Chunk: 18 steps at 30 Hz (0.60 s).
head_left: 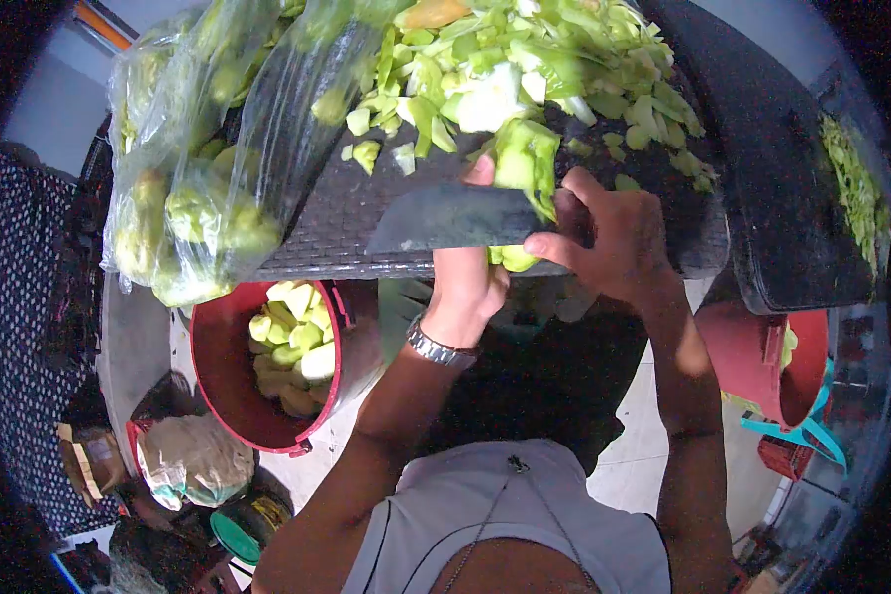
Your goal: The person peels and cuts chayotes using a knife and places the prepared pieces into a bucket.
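Note:
My left hand (465, 287), with a metal watch on its wrist, is closed around a pale green chayote (513, 259) near the front edge of the dark woven tabletop (366, 213). My right hand (619, 238) grips the handle of a broad, dark-bladed knife (445, 220). The blade lies across the chayote and points left, covering part of it and of my left fingers. A strip of green peel (527, 163) hangs at the blade's far side. Just beyond my hands lies a heap of green peelings (604, 59).
Clear plastic bags of whole chayotes (198, 198) stand at the table's left. Below, a red bucket (223, 386) holds peeled pieces; another red bucket (807, 366) stands lower right. A black surface (762, 198) with green scraps adjoins the right side. A filled bag (193, 460) sits lower left.

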Tool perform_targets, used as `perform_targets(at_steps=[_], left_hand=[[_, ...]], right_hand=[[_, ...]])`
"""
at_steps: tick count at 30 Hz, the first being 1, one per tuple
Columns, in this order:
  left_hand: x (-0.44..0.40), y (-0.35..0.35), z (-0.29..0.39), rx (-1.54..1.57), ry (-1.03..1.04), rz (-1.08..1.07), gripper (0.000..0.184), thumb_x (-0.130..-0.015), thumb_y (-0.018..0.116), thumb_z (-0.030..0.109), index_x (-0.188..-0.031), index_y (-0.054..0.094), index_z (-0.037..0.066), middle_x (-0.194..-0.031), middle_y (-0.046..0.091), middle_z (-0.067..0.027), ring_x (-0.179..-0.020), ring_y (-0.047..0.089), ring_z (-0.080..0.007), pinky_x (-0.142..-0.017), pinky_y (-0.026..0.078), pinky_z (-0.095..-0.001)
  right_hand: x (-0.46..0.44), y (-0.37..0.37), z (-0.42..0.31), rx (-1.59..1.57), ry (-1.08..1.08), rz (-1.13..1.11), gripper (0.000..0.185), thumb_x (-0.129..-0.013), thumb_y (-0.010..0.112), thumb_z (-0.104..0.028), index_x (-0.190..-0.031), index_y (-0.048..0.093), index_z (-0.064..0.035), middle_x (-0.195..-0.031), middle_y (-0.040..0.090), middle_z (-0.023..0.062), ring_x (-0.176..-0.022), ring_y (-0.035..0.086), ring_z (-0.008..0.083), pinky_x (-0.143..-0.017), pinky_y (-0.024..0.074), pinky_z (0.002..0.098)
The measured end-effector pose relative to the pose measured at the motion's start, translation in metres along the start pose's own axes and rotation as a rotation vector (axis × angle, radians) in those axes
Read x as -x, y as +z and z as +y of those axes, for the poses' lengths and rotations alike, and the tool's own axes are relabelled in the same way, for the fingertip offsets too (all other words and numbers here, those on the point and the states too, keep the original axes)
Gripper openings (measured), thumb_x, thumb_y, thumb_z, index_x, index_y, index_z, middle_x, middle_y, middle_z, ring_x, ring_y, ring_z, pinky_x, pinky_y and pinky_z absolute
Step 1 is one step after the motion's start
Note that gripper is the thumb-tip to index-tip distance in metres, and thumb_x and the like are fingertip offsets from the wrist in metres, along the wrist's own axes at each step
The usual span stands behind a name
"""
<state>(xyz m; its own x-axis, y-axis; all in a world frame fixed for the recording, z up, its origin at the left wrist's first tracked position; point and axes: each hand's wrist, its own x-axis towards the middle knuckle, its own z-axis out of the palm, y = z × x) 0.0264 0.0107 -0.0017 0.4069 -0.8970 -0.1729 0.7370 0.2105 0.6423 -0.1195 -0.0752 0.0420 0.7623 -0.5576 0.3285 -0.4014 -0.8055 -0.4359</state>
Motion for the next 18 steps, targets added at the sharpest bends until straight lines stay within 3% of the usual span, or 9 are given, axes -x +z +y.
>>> perform_targets(at_steps=[4,5,7,10,13,14,16,18], left_hand=[[0.013,-0.006,0.005,0.019,-0.023,0.001,0.057,-0.101,0.044,0.054,-0.129,0.054,0.005,-0.113,0.069,-0.0139,-0.093,0.072,-0.0283,-0.069,0.063,-0.0459],[0.014,-0.01,0.005,0.017,-0.043,-0.008,0.062,-0.101,0.038,0.057,-0.133,0.051,0.006,-0.113,0.069,-0.0153,-0.091,0.072,-0.0312,-0.062,0.063,-0.0512],[0.02,-0.009,0.009,0.056,-0.039,-0.034,0.05,-0.103,0.043,0.047,-0.127,0.054,0.005,-0.11,0.07,-0.015,-0.088,0.073,-0.0296,-0.064,0.064,-0.0474],[0.02,-0.012,0.016,0.034,-0.083,0.019,0.045,-0.103,0.047,0.043,-0.124,0.056,0.004,-0.106,0.071,-0.0149,-0.085,0.073,-0.0285,-0.064,0.064,-0.0455],[0.02,-0.003,0.043,-0.011,-0.164,-0.048,0.048,-0.101,0.049,0.046,-0.125,0.059,0.005,-0.103,0.072,-0.013,-0.084,0.073,-0.0268,-0.065,0.063,-0.0451],[0.022,-0.007,0.046,0.009,-0.173,-0.098,0.049,-0.101,0.049,0.047,-0.126,0.059,0.005,-0.105,0.071,-0.0119,-0.086,0.073,-0.0256,-0.067,0.063,-0.045],[0.017,-0.002,0.05,0.024,-0.158,0.009,0.049,-0.101,0.051,0.046,-0.128,0.058,0.006,-0.11,0.07,-0.0109,-0.091,0.071,-0.0243,-0.074,0.062,-0.046],[0.008,-0.001,0.05,0.063,-0.139,0.052,0.048,-0.101,0.053,0.046,-0.129,0.058,0.007,-0.114,0.069,-0.01,-0.096,0.07,-0.0232,-0.08,0.06,-0.0463]], right_hand=[[-0.002,-0.004,0.016,-0.021,0.034,0.057,0.052,-0.074,0.082,-0.053,-0.082,0.057,-0.0076,-0.059,0.059,0.0022,-0.05,0.06,0.0188,-0.053,0.0472,0.0344],[-0.003,-0.007,0.02,-0.037,0.064,0.036,0.056,-0.074,0.08,-0.059,-0.088,0.059,-0.0081,-0.061,0.061,0.0039,-0.053,0.063,0.0235,-0.054,0.0491,0.0378],[-0.005,-0.011,0.025,-0.071,0.126,-0.01,0.068,-0.073,0.075,-0.07,-0.101,0.063,-0.0089,-0.065,0.064,0.0073,-0.06,0.068,0.0328,-0.058,0.0529,0.0447],[-0.007,-0.006,0.031,-0.059,0.036,0.127,0.05,-0.075,0.084,-0.05,-0.083,0.058,-0.0079,-0.06,0.06,0.0022,-0.052,0.06,0.0179,-0.055,0.0486,0.0341],[-0.018,-0.012,0.074,0.228,0.299,0.315,0.033,-0.088,0.075,-0.038,-0.103,0.065,-0.01,-0.076,0.065,0.0073,-0.065,0.065,0.0242,-0.062,0.0524,0.0375],[-0.016,-0.013,0.107,0.396,0.205,0.265,0.029,-0.092,0.07,-0.033,-0.111,0.064,-0.0124,-0.083,0.065,0.0095,-0.07,0.066,0.0269,-0.065,0.0531,0.039],[-0.015,-0.01,0.169,0.732,0.0,0.163,0.029,-0.1,0.06,-0.024,-0.128,0.062,-0.0172,-0.096,0.064,0.0141,-0.08,0.067,0.0324,-0.07,0.0544,0.0419],[-0.02,-0.004,0.166,0.371,0.243,-0.013,0.035,-0.102,0.053,-0.016,-0.136,0.058,-0.0225,-0.104,0.061,0.0168,-0.086,0.066,0.034,-0.073,0.0545,0.0424]])
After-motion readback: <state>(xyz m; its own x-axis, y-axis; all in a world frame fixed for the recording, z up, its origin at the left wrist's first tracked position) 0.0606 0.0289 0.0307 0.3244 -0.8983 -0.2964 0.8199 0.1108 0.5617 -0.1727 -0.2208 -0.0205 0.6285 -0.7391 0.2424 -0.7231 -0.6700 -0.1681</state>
